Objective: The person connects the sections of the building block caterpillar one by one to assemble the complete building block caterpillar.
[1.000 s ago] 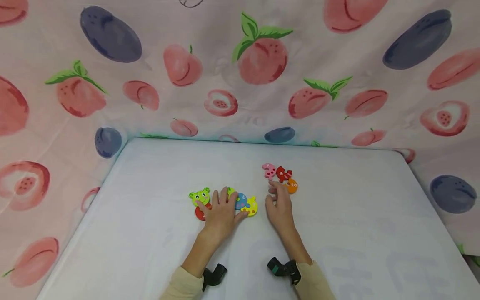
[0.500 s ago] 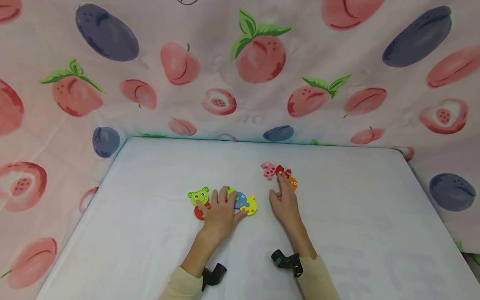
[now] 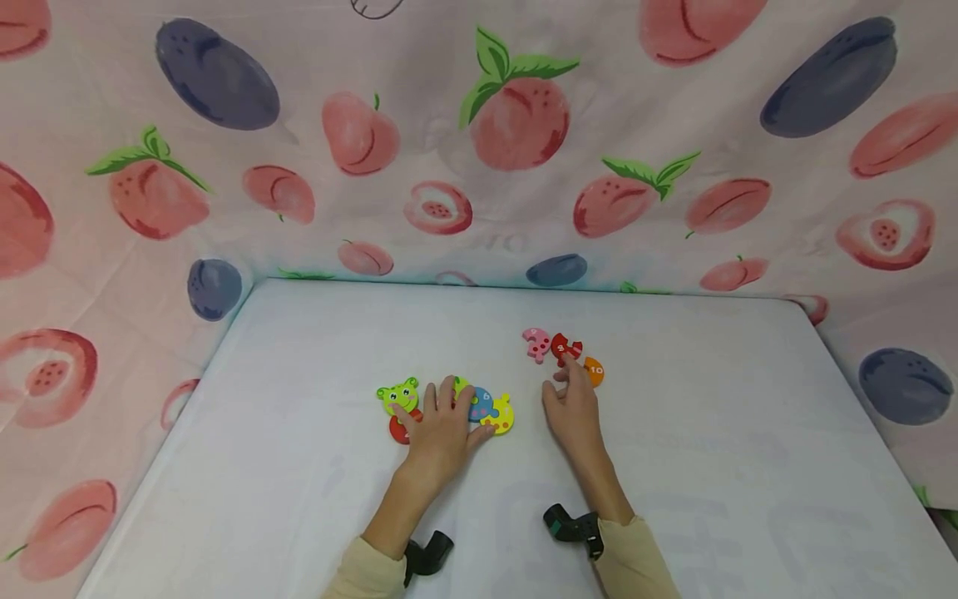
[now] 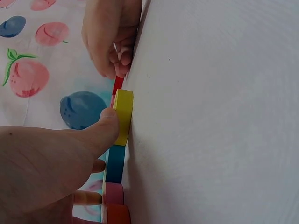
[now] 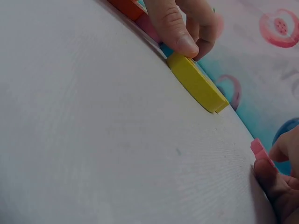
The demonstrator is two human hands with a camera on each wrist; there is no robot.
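Observation:
In the head view my left hand lies spread over a joined row of puzzle pieces. A green face piece, a red piece, a blue piece and a yellow piece show around it; its palm and fingers hide the middle. My left thumb rests against the yellow piece's edge in the left wrist view. My right hand reaches to a second group, its fingertips at a red piece numbered 8. Beside that lie a spotted pink piece and an orange piece numbered 10.
A white cloth-covered table lies under everything. Behind and to the sides hangs a fruit-printed curtain. Each wrist carries a black camera mount, such as the one on the right wrist.
My right hand has moved a little right and forward onto the second group, then slightly back. The orange piece has shifted right, apart from the red one. My left hand has stayed put.

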